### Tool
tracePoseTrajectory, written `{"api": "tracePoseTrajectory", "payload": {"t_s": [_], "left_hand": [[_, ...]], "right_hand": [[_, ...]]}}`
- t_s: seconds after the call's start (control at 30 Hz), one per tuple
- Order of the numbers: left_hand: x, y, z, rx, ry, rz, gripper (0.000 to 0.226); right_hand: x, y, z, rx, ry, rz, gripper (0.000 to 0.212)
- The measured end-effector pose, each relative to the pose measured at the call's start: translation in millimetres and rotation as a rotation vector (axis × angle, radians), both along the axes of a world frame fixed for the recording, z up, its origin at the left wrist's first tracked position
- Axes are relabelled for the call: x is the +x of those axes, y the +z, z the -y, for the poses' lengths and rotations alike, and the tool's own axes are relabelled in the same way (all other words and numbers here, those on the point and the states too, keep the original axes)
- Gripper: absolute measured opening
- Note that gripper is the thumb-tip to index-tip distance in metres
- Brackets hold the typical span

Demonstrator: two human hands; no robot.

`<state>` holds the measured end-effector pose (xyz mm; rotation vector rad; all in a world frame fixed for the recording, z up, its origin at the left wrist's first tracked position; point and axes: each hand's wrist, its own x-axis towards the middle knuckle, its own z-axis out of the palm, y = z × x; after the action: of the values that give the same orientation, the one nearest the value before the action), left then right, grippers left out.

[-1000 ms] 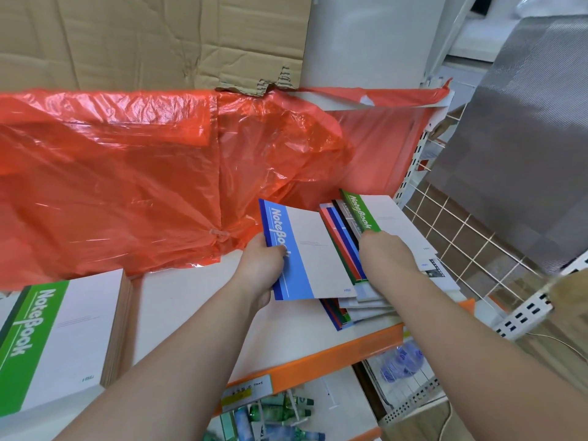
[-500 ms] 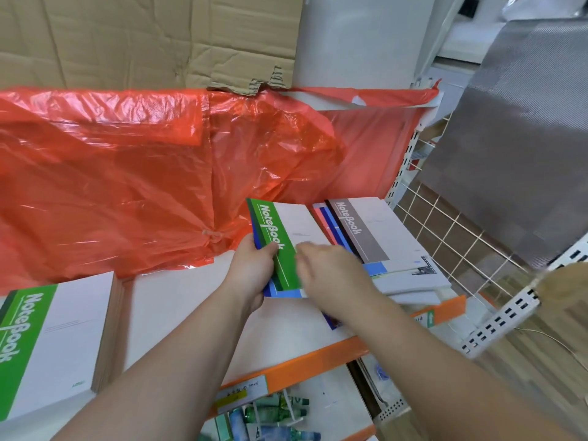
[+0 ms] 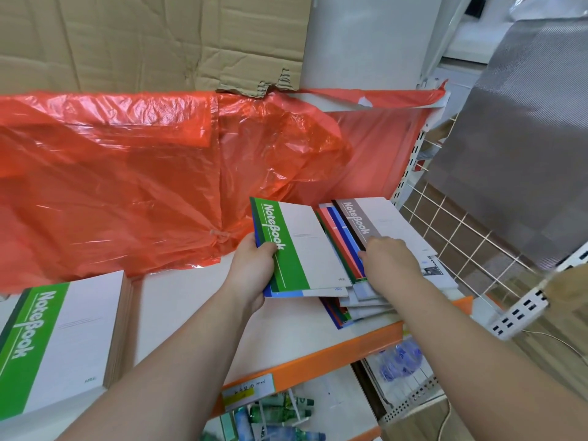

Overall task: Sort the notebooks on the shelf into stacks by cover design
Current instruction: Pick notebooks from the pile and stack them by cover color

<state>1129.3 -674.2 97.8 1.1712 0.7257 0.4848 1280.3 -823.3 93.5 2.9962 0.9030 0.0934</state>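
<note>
One green stack (image 3: 47, 338) stands at the near left of the shelf (image 3: 318, 354), and I judge that the green notebook (image 3: 296, 246) belongs there. The left hand (image 3: 251, 268) grips that notebook by its spine edge, thumb on the cover, with a blue notebook (image 3: 286, 294) held beneath it. To do this well, the person should keep the two flat and squared in that hand, so that each colour can be dropped on its own stack without fumbling. The next cover should come off the mixed pile (image 3: 346, 310) from the top, lifted rather than dragged, because the pile is fanned and reaches close to the orange front lip. A careless pull could push the lower books over it.

The right hand (image 3: 391, 259) lies on the near corner of the grey notebook (image 3: 381, 224), which tops that pile at the right end of the shelf. Its fingers are bent over the edge, but from here I cannot tell whether they pinch the cover or only rest on it.

The notebooks are thin and soft-covered. Each has a pale face and a coloured band down the spine side carrying the word NoteBook. Green, blue, red and grey bands show among them. A red plastic sheet (image 3: 127, 186) hangs behind.
</note>
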Motion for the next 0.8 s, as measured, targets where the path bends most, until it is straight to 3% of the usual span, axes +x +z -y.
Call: {"api": "tracePoseTrajectory", "payload": {"t_s": [0.13,0.3,0.43,0.53,0.6,0.67,0.73,0.8], "left_hand": [[1,-1,3,-0.015,-0.002,0.005,0.028],[2,-4,2,-0.01,0.005,0.011,0.029],[4,-8,0,-0.037,0.034,0.055,0.026],[2,-13,-2,0.024,0.013,0.048,0.023],[0,-16,-4,0.046,0.018,0.023,0.022],[-3,-17,-6,0.042,0.015,0.011,0.023],[-5,-17,-7,0.035,-0.001,0.006,0.024],[-7,-17,-8,0.037,-0.005,0.002,0.025]], "right_hand": [[-11,15,0,-0.061,0.082,0.017,0.028],[-48,34,-17,0.063,0.183,0.116,0.033],[-101,28,-35,0.185,0.476,0.12,0.025],[-113,23,-35,0.246,0.618,0.018,0.023],[-103,25,-33,0.285,0.566,-0.052,0.02],[-79,23,-29,0.276,0.392,-0.001,0.018],[-50,16,-23,0.126,0.186,0.056,0.026],[-30,9,-16,-0.008,0.008,-0.018,0.036]]}}
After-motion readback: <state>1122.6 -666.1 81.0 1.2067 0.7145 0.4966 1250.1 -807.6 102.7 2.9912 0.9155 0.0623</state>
